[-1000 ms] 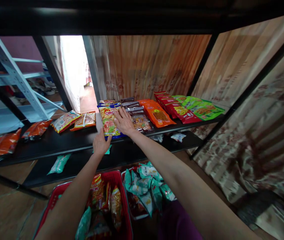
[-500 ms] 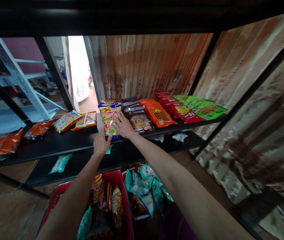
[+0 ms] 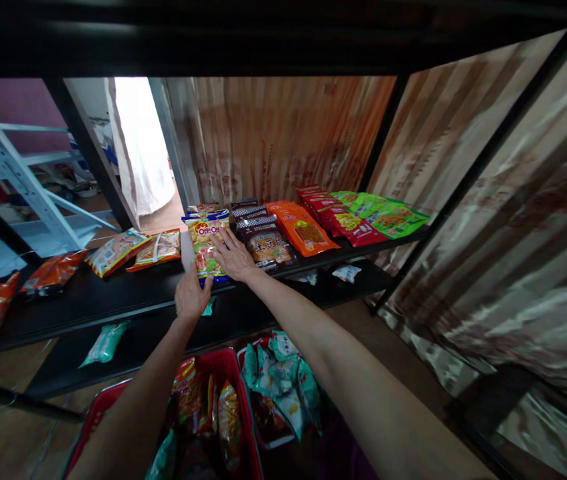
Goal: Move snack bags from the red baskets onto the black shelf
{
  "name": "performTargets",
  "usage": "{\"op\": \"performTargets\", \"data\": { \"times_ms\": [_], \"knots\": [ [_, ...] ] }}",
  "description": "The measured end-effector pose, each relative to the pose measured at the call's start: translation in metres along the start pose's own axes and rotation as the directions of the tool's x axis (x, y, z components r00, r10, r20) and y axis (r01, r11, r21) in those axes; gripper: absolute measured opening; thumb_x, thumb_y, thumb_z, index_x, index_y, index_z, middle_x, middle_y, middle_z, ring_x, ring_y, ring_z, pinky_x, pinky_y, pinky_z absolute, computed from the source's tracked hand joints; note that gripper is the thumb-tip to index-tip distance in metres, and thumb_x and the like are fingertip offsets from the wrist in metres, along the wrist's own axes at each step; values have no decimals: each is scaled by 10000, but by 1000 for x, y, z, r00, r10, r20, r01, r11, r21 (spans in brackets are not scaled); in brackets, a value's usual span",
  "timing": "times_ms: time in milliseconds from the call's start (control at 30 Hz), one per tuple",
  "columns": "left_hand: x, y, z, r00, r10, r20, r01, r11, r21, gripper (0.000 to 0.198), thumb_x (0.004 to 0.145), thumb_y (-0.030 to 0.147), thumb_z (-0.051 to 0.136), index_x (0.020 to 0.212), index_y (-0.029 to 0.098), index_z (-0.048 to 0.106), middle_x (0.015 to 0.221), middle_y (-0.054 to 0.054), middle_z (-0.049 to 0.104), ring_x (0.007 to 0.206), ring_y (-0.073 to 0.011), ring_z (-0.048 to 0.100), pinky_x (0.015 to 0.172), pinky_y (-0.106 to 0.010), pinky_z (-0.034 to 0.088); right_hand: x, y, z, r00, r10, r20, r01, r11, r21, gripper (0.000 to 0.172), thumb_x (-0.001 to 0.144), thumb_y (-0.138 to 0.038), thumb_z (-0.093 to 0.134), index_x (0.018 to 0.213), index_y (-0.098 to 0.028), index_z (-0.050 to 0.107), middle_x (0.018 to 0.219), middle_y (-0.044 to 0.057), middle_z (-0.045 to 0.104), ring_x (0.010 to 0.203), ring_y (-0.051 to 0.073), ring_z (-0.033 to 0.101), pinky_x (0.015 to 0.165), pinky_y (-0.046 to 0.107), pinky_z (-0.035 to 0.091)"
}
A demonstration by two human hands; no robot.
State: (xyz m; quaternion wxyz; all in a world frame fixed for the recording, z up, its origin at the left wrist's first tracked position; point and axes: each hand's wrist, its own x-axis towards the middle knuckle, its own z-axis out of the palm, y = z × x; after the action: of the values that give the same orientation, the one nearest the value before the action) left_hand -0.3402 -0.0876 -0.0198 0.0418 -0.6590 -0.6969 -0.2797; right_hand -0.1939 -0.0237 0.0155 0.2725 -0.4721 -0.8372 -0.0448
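Note:
A yellow snack bag with blue ends lies on the black shelf, face up. My right hand rests flat on its right side, fingers spread. Against the bag's lower left corner is my left hand, its fingers stretched out and the thumb apart. Part of another bag shows behind the yellow one. Dark brown snack bags stand in a row just to the right, followed by orange bags, red bags and green bags.
Loose orange bags and two light-coloured packets lie on the shelf's left part. Below, a red basket holds several snack bags, beside another basket with teal bags. A teal packet lies on the lower shelf. Curtains hang behind.
The view has shifted slightly, so the shelf's left and right parts sit further left. Both hands stay at the yellow snack bag in nearly the same pose.

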Motion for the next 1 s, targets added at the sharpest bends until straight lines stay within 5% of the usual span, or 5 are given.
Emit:
{"op": "performTargets", "data": {
  "times_ms": [400,1000],
  "knots": [
    [0,0,2,999,21,-25,-21,1000,-9,643,896,459,406,1401,63,378,1078,-209,659,1035,-307,618,849,-414,470,-1,-3,3,998,68,15,-68,998,2,527,972,-391,303,1480,-278,223,1590,39,89,1458,243,38,1137,473,192],
    [1,-6,7,994,97,-53,-99,995,-30,609,906,407,405,1374,20,361,1155,-236,627,1101,-302,589,907,-405,442,-13,-9,-3,1000,6,-24,-7,999,-54,502,965,-321,333,1460,-248,291,1573,72,171,1454,230,88,1135,472,190]
  ]
}}
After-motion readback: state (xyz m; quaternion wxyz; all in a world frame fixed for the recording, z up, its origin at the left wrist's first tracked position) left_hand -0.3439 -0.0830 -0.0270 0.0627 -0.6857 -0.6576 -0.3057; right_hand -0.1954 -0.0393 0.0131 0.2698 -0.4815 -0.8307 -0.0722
